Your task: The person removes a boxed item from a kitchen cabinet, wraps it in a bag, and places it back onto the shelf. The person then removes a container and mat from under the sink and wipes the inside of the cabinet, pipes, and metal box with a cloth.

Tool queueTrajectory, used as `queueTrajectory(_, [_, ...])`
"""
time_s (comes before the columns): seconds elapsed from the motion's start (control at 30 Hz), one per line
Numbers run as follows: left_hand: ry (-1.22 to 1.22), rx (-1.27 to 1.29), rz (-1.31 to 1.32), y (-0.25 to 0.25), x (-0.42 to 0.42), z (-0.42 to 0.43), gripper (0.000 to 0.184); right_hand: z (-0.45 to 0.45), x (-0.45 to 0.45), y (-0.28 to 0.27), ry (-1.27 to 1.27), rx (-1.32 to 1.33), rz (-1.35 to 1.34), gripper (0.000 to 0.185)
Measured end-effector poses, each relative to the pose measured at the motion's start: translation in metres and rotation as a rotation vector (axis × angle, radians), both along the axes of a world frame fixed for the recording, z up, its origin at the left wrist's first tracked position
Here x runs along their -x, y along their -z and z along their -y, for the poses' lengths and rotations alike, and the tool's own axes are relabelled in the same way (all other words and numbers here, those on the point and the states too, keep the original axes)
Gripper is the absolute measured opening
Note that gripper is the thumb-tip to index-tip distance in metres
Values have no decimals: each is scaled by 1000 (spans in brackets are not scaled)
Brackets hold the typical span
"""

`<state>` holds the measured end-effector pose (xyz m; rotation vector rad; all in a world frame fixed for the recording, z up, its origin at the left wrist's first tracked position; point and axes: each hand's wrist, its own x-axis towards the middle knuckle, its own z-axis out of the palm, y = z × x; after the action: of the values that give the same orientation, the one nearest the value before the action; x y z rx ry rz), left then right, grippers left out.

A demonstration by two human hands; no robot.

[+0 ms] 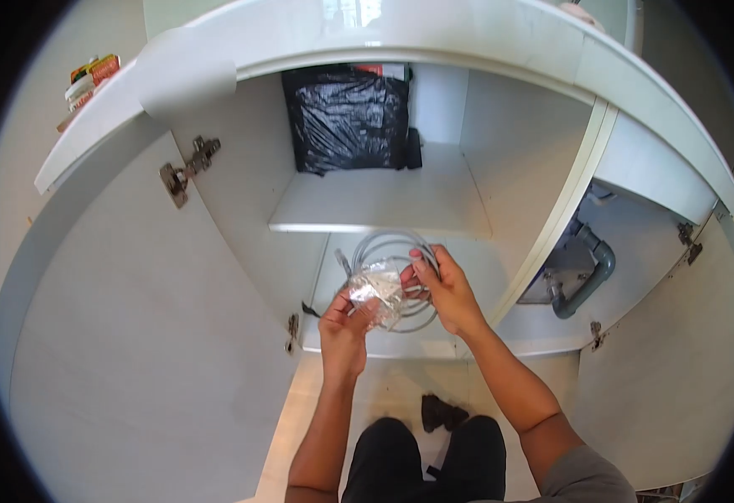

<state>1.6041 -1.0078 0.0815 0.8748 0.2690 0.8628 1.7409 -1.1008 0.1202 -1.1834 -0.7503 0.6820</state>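
In front of the open cabinet, my left hand is closed on a small clear plastic bag, its thumb pressed over the front. Small pale items show through the plastic, too unclear to name. A coiled grey cable loops behind and around the bag, one end with a plug sticking out at upper left. My right hand grips the right side of the coil, fingers curled round the loops. Both hands are close together, just below the shelf edge.
A package in black plastic stands on the upper shelf. Cabinet doors hang open at left and right. A grey drain pipe bends inside the right compartment. Something black lies on the floor by my knees.
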Motion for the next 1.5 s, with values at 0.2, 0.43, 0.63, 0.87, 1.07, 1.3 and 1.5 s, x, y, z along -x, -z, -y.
queueTrajectory(0.2, [-104, -22, -28, -109, -61, -113, 28, -87, -94, -117, 128, -264, 18, 25])
queueTrajectory(0.43, [-217, 21, 264, -199, -201, -281, 15, -230, -219, -189, 187, -540, 15, 36])
queueTrajectory(0.63, [-332, -191, 0, -217, -226, -318, 17, -272, -246, -196, 446, -84, 369, 35])
queueTrajectory(0.87, [-511, -510, -320, -204, -228, -326, 19, -272, -249, -193, 550, 198, 657, 34])
queueTrajectory(1.07, [-650, -724, -477, -200, -227, -330, 21, -285, -259, -203, 581, 297, 806, 33])
queueTrajectory(1.3, [-842, -974, -587, -198, -224, -330, 23, -286, -251, -196, 617, 341, 978, 32])
queueTrajectory(1.5, [-1093, -1123, -226, -191, -203, -311, 25, -270, -217, -171, 742, -34, 1128, 31])
